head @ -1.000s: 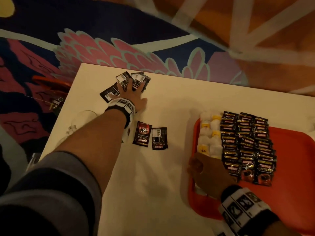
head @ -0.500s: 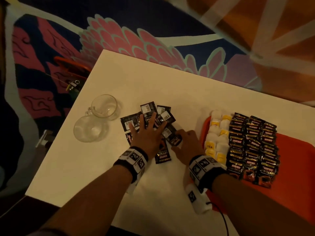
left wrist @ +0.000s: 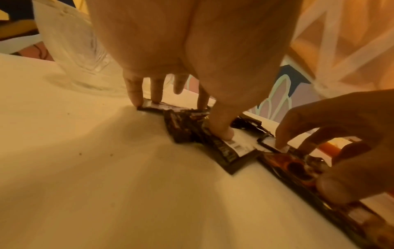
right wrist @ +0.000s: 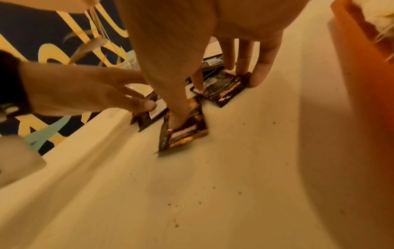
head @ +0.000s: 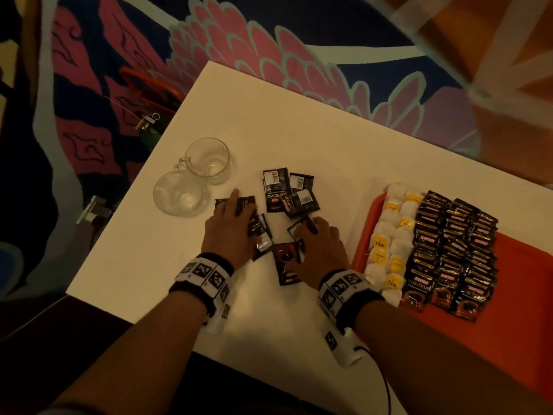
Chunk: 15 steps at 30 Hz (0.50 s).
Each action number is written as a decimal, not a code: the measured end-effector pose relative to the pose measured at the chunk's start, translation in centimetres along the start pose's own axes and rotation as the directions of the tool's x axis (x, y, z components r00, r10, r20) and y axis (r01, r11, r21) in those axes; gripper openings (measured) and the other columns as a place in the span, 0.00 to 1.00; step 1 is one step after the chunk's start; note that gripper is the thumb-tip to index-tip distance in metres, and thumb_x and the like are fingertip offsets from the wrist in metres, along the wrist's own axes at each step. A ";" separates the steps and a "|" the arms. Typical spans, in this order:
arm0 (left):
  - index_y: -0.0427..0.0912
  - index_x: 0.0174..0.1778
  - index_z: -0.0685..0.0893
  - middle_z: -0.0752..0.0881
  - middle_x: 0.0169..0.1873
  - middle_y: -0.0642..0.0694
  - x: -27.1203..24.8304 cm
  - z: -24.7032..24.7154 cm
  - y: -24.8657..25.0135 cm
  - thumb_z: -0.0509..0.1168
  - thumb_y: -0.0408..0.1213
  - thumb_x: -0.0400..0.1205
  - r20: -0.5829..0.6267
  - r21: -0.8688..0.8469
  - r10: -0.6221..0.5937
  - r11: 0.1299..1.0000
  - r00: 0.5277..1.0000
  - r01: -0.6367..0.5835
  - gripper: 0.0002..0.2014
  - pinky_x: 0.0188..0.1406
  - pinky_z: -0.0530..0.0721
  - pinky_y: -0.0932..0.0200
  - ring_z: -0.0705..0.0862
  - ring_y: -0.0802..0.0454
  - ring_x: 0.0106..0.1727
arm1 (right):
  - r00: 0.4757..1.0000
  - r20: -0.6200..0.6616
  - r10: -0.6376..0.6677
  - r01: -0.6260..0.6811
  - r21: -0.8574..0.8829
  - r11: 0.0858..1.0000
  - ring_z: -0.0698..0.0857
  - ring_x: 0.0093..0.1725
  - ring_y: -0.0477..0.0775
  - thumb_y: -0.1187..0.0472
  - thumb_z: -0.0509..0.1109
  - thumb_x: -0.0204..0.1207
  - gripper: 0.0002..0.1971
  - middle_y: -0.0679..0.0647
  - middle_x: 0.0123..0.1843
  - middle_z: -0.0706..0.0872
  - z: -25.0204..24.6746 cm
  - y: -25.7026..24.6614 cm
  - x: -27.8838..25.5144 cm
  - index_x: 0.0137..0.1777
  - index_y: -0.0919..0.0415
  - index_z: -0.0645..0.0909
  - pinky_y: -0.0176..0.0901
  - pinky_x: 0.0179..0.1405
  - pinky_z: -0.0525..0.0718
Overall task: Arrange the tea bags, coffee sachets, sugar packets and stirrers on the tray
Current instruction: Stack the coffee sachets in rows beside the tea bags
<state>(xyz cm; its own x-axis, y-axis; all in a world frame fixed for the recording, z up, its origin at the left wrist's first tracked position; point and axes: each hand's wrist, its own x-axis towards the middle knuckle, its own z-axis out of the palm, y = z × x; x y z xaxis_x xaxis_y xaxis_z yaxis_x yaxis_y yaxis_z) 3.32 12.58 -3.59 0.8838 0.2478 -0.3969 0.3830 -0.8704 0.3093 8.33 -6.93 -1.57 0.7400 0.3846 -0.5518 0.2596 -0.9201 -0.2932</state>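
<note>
Several dark loose coffee sachets [head: 282,196] lie scattered in the middle of the white table [head: 314,130]. My left hand [head: 236,217] presses spread, straight fingers on the left ones, its thumb [left wrist: 221,133] on a barcode-side sachet [left wrist: 226,150]. My right hand [head: 317,241] presses fingertips on others, thumb [right wrist: 179,121] on a red-faced sachet [head: 287,262]. The orange tray [head: 523,280] at the right holds rows of tea bags [head: 389,244] and coffee sachets [head: 454,250]. I see no sugar packets or stirrers.
Two glass mugs [head: 209,160] [head: 179,193] stand left of the pile, close to my left hand. The near table edge runs just behind my wrists. Patterned carpet [head: 269,40] surrounds the table, with an orange object [head: 149,85] on the floor at the left.
My left hand has dragged the far sachets back toward me. The right hand left the tray and came onto the pile. Both hands now press sachets lower on the table.
</note>
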 end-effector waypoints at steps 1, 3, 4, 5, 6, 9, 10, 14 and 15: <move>0.55 0.84 0.64 0.48 0.88 0.44 0.1 -0.1 0.0 0.71 0.50 0.80 -0.006 0.022 -0.007 1.000 1.000 0.007 0.37 0.78 0.65 0.37 0.58 0.36 0.83 | 1.000 -0.008 0.012 -0.012 0.012 1.000 0.60 0.76 0.61 0.42 0.76 0.69 0.33 0.54 0.81 0.55 0.1 0.0 -0.1 0.73 0.44 0.69 0.56 0.74 0.70; 0.56 0.81 0.67 0.59 0.86 0.44 0.1 -0.5 0.2 0.69 0.50 0.81 -0.012 0.054 -0.018 0.998 1.000 0.019 0.32 0.73 0.67 0.40 0.64 0.37 0.78 | 0.998 -0.025 0.063 -0.061 0.080 0.995 0.63 0.73 0.61 0.47 0.77 0.71 0.29 0.55 0.78 0.58 0.0 0.2 0.0 0.70 0.46 0.72 0.56 0.73 0.72; 0.56 0.80 0.69 0.65 0.82 0.46 0.1 -0.6 0.4 0.69 0.51 0.81 -0.019 0.065 -0.022 0.998 1.000 0.023 0.31 0.71 0.67 0.41 0.66 0.38 0.76 | 0.995 -0.027 0.095 -0.091 0.116 0.989 0.65 0.73 0.60 0.49 0.77 0.71 0.28 0.55 0.77 0.59 -0.2 0.4 0.1 0.69 0.46 0.73 0.56 0.74 0.72; 0.56 0.79 0.69 0.70 0.78 0.47 0.0 -0.7 0.5 0.69 0.52 0.80 -0.031 0.064 -0.031 0.997 0.999 0.033 0.31 0.70 0.67 0.41 0.67 0.39 0.74 | 0.991 -0.031 0.130 -0.124 0.149 0.981 0.66 0.72 0.60 0.51 0.78 0.71 0.27 0.55 0.75 0.62 -0.4 0.5 0.3 0.69 0.46 0.74 0.57 0.74 0.72; 0.56 0.79 0.69 0.73 0.74 0.47 0.0 -0.8 0.6 0.71 0.51 0.80 -0.034 0.046 -0.053 0.997 0.998 0.054 0.31 0.70 0.67 0.41 0.67 0.40 0.74 | 0.986 -0.037 0.166 -0.157 0.173 0.972 0.68 0.71 0.60 0.54 0.77 0.72 0.26 0.55 0.74 0.65 -0.6 0.7 0.5 0.68 0.46 0.74 0.57 0.73 0.74; 0.51 0.80 0.65 0.71 0.70 0.44 0.1 -0.8 0.8 0.76 0.47 0.75 0.026 -0.065 -0.136 0.988 0.990 0.138 0.40 0.67 0.73 0.37 0.68 0.39 0.72 | 0.972 -0.047 0.231 -0.217 0.214 0.953 0.77 0.66 0.60 0.61 0.74 0.73 0.25 0.57 0.67 0.78 -1.3 1.4 1.5 0.69 0.49 0.74 0.56 0.67 0.79; 0.48 0.80 0.65 0.70 0.69 0.42 0.1 -0.7 0.9 0.78 0.44 0.74 0.056 -0.097 -0.155 0.982 0.986 0.160 0.41 0.66 0.76 0.36 0.69 0.38 0.70 | 0.968 -0.048 0.247 -0.230 0.232 0.945 0.80 0.64 0.61 0.61 0.74 0.73 0.24 0.57 0.65 0.81 -1.7 1.7 1.8 0.68 0.50 0.75 0.54 0.65 0.81; 0.36 0.70 0.70 0.67 0.66 0.37 0.1 0.0 0.8 0.76 0.36 0.75 0.123 -0.187 -0.160 0.966 0.979 0.181 0.30 0.62 0.81 0.40 0.75 0.35 0.64 | 0.943 -0.097 0.319 -0.277 0.303 0.912 0.80 0.60 0.62 0.62 0.74 0.72 0.19 0.60 0.62 0.80 -3.7 3.3 3.1 0.62 0.59 0.77 0.47 0.56 0.79; 0.35 0.69 0.70 0.69 0.64 0.38 0.3 0.0 0.7 0.74 0.34 0.77 0.132 -0.240 -0.149 0.954 0.980 0.178 0.27 0.60 0.81 0.43 0.76 0.36 0.63 | 0.932 -0.107 0.347 -0.299 0.315 0.901 0.79 0.60 0.61 0.63 0.74 0.71 0.19 0.61 0.63 0.78 -4.2 3.6 3.4 0.62 0.60 0.77 0.45 0.54 0.78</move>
<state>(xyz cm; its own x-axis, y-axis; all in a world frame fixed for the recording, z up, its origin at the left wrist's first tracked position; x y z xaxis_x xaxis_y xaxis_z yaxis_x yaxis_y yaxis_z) 3.84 11.98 -3.51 0.7732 0.3164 -0.5496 0.5872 -0.6846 0.4319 14.38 -9.22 -1.24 0.8460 0.0315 -0.5322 -0.1829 -0.9206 -0.3451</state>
